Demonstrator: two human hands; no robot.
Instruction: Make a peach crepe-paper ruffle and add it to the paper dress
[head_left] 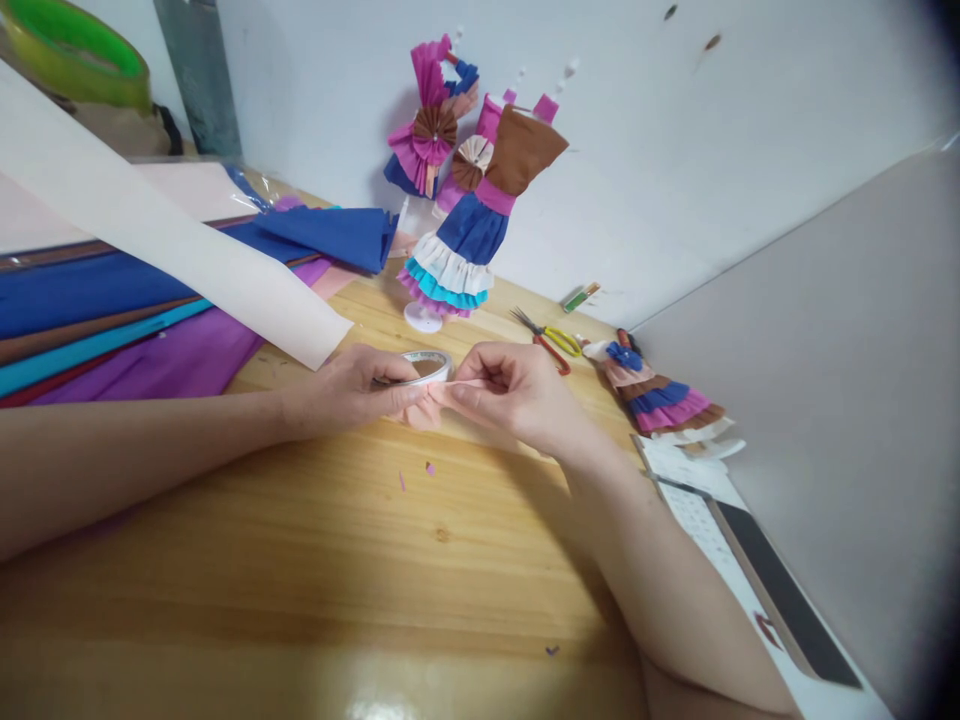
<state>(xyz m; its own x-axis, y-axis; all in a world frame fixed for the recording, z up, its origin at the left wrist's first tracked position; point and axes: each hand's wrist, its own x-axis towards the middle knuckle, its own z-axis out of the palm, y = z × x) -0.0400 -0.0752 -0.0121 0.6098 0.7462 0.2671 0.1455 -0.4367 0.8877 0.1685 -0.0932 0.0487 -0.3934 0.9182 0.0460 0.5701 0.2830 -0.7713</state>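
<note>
Both of my hands meet over the wooden table. My left hand point(360, 385) is closed, pinching the gathered end of a peach crepe paper strip point(424, 412) between thumb and fingers. My right hand point(517, 395) pinches the same strip a little further right, its fingers curled. Just behind the fingertips stands a roll of tape point(429, 366), partly covered by my left hand; whether the hand touches it I cannot tell. Beyond it, a doll-sized dress form point(476, 235) wears brown, blue, white and turquoise ruffled paper.
Coloured paper sheets point(120, 290) and a long cream strip point(187, 235) lie at the left. Yellow-and-red-handled scissors point(551, 338) rest behind my right hand. Another small paper dress point(664, 400) lies at the right, near a white device point(750, 560). Paper scraps point(430, 468) dot the wooden table point(315, 570).
</note>
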